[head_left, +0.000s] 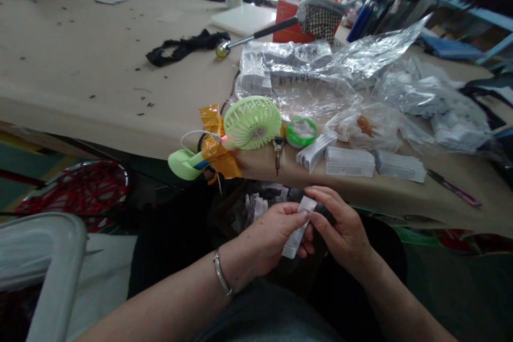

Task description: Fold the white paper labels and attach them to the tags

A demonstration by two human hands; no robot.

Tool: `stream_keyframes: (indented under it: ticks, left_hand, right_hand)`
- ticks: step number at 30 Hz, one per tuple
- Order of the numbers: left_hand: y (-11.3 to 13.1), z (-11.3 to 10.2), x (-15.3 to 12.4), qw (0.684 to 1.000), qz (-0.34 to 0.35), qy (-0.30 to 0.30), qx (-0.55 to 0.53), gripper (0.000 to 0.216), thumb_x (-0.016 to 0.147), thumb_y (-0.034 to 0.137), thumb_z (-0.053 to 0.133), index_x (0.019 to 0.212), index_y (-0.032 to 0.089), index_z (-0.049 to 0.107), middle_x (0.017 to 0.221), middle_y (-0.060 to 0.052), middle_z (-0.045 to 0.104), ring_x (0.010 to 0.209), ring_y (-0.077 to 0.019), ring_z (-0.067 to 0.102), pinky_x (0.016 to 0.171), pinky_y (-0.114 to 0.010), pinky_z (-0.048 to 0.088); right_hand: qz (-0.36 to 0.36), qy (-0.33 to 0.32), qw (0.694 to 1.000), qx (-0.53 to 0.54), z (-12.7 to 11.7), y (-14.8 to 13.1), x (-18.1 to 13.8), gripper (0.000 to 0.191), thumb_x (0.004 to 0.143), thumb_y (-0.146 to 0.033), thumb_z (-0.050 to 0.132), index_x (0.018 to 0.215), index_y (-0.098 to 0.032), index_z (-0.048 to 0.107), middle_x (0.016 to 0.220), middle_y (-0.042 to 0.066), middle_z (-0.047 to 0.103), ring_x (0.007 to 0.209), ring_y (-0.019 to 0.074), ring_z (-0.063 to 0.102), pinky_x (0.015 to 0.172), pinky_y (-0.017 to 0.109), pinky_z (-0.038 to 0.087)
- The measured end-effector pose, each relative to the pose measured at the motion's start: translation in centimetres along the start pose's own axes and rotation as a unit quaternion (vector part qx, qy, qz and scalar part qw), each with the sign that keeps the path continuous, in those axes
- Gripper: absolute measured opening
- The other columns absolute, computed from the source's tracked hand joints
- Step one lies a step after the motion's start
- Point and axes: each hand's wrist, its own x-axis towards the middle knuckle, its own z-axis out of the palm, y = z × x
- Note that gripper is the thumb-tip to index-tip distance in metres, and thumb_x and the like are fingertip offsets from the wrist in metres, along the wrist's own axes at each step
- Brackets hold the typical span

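A label (pixel 295 240) held over the lap, just below the table (pixel 120 117) edge, long axis slanting from upper right to lower left; left hand (pixel 272 238) pinches its middle, right hand (pixel 340 230) its upper end, both sets of fingers closed on it

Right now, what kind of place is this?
Probably a small garment-label workshop: stacks of white labels line the paper-covered table, more sit bundled in plastic bags, and the left hand and right hand hold one label.
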Motion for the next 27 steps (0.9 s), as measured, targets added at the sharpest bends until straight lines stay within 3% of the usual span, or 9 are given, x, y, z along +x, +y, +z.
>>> stream_keyframes:
  ticks: [6,10,15,21,27]
  left_hand:
    - [0.0,-0.1,-0.2,1.000,0.002,0.010,-0.009,0.021,0.077,0.033,0.064,0.077,0.013,0.057,0.060,0.002,0.055,0.047,-0.0078,0.054,0.044,-0.017,0.040]
    - [0.0,-0.4,-0.3,1.000,0.019,0.012,-0.010,0.024,0.078,0.038,0.062,0.081,0.014,0.056,0.061,0.002,0.054,0.048,-0.0082,0.054,0.045,-0.018,0.039]
    - [0.1,-0.7,-0.7,0.998,0.058,0.038,0.014,0.027,0.080,0.040,0.059,0.086,0.014,0.058,0.060,0.002,0.054,0.049,-0.0084,0.053,0.046,-0.019,0.039]
    - [0.0,-1.3,-1.1,0.995,0.080,0.057,0.025,0.026,0.079,0.041,0.059,0.082,0.015,0.057,0.060,0.002,0.054,0.051,-0.0092,0.052,0.048,-0.020,0.039]
    - [0.5,-1.7,-1.3,0.989,0.101,0.083,0.066,0.022,0.082,0.036,0.055,0.075,0.016,0.058,0.060,0.001,0.055,0.052,-0.0099,0.051,0.052,-0.021,0.039]
  right_hand:
    - [-0.015,0.015,1.000,-0.022,0.6,-0.4,0.1,0.030,0.087,-0.025,0.053,0.116,-0.023,0.059,0.116,0.009,0.061,0.109,0.0226,0.058,0.094,0.038,0.048]
    - [0.094,0.022,0.990,0.098,0.9,-0.7,0.5,0.025,0.086,-0.029,0.056,0.110,-0.023,0.059,0.101,0.005,0.066,0.090,0.0182,0.064,0.082,0.032,0.051]
    - [0.216,-0.001,0.930,0.299,1.8,-0.4,1.7,0.017,0.080,-0.035,0.064,0.085,-0.019,0.061,0.070,-0.002,0.061,0.060,0.0102,0.056,0.058,0.022,0.046]
    - [0.233,-0.012,0.904,0.358,2.9,0.1,2.8,0.015,0.075,-0.031,0.067,0.072,-0.018,0.060,0.070,-0.002,0.060,0.060,0.0100,0.053,0.059,0.022,0.044]
    - [0.219,-0.013,0.914,0.340,3.5,-0.4,3.7,0.014,0.076,-0.030,0.066,0.070,-0.018,0.061,0.071,-0.002,0.060,0.061,0.0091,0.052,0.060,0.021,0.043]
